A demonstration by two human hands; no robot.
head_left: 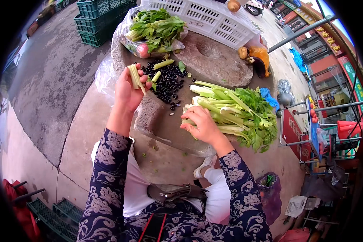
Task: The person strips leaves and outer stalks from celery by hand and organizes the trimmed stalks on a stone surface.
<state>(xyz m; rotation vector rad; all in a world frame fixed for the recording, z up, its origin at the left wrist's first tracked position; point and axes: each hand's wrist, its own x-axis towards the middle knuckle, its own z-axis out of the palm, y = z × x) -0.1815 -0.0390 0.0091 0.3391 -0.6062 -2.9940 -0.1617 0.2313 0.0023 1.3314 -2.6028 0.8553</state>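
Note:
My left hand [127,90] is closed around a few pale, thin celery stalks [135,76], raised at the left of the stone surface. Below and beside it lies a pile of glossy black beans [167,86], with short cut celery pieces [163,64] on top. My right hand [201,124] rests over the cut ends of a large spread of leafy celery [234,105], fingers curved and a gap between thumb and forefinger. Whether a stalk sits in that gap is hard to see.
A bag of leafy celery [155,30] stands at the back left, before a white plastic crate [205,20]. Potatoes [243,52] and an eggplant [258,66] lie at the right. Green crates [94,24] are stacked behind; a purple mesh bag [270,197] stands near my leg.

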